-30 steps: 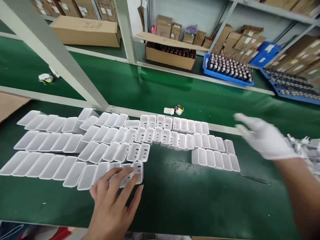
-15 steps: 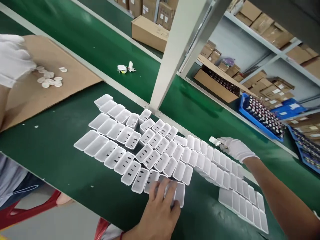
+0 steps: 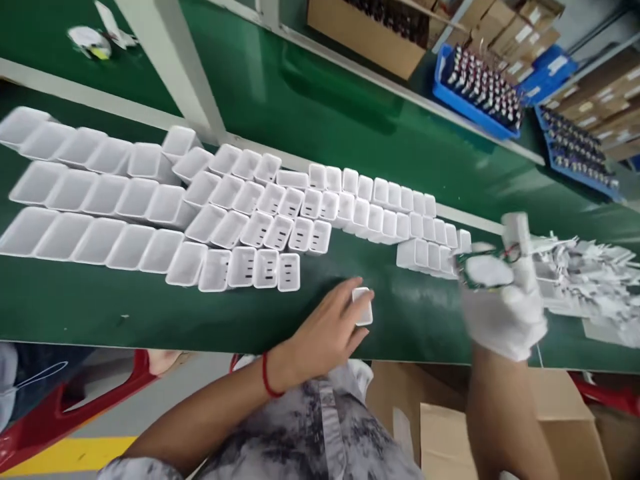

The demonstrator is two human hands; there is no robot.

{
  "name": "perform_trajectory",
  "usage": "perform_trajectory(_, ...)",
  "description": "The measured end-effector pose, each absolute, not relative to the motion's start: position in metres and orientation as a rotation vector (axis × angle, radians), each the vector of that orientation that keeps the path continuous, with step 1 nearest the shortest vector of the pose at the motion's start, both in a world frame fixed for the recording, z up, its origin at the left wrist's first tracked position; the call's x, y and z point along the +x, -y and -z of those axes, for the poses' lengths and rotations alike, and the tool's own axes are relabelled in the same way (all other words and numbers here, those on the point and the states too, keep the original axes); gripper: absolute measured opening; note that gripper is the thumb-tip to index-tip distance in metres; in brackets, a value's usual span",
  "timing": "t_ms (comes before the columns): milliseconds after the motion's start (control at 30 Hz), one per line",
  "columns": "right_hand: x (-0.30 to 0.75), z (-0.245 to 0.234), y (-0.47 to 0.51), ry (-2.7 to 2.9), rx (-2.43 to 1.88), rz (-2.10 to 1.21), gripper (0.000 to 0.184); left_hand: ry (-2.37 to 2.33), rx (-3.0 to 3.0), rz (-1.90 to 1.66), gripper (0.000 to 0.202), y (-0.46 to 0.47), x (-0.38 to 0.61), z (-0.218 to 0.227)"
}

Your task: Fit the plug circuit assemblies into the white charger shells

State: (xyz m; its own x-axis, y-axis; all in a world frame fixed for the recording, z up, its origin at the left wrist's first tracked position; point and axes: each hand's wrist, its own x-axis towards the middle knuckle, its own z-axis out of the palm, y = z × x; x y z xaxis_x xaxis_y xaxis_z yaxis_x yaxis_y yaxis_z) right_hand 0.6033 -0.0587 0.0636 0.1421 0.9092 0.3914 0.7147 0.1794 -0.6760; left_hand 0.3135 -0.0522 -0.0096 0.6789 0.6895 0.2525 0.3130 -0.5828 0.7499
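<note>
My bare left hand [image 3: 333,327], with a red band at its wrist, grips a small white open plastic case [image 3: 364,308] on the green table. Its fingers lie over the near and upper sides of the case. In my gloved right hand [image 3: 505,320] is a small circuit board [image 3: 484,269] with a white oval face, joined by thin wires to a white plastic piece [image 3: 516,230]. This hand is raised above the table and somewhat blurred. Rows of similar white cases [image 3: 145,200] stand to the left, several with dark slots in their floors.
A pile of white wired parts [image 3: 590,273] lies at the right. Another white assembly [image 3: 90,41] rests beyond a metal post [image 3: 185,73]. Blue trays [image 3: 480,90] of small parts stand at the back, near cardboard boxes. An open carton [image 3: 560,400] sits below the table edge.
The view has swung right and down. My left hand has a single case apart from the rows. My right hand has come from the table's far edge to nearer me, carrying the wired board.
</note>
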Motion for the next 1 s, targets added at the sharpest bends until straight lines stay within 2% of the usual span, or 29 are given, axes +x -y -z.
perform_trajectory(100, 0.565, -0.037, 0.105, 1.293, -1.432, -0.720, 0.083, -0.832, 2.044, -0.699, 0.077, 0.051, 0.319, 0.014)
perform_trajectory(167, 0.543, -0.023, 0.120, 1.115, -1.319, -0.852, 0.094, -0.839, 1.996, -0.680, 0.085, 0.049, 0.323, 0.016)
perform_trajectory(233, 0.527, -0.014, 0.123, 1.085, -1.256, -0.894, 0.096, -0.822, 1.979, -0.643, 0.088, 0.047, 0.327, 0.018)
perform_trajectory(433, 0.514, -0.005, 0.112, 1.221, -1.193, -1.038, 0.090, -0.834, 1.921, -0.532, 0.077, 0.042, 0.327, 0.019)
perform_trajectory(633, 0.521, 0.001, 0.112, 1.338, -1.236, -1.063, 0.096, -0.806, 1.879, -0.599, 0.071, 0.040, 0.325, 0.018)
perform_trajectory(1000, 0.526, 0.000, 0.116, 1.672, -1.402, -0.877, 0.091, -0.725, 1.853, -0.618, 0.064, 0.034, 0.325, 0.016)
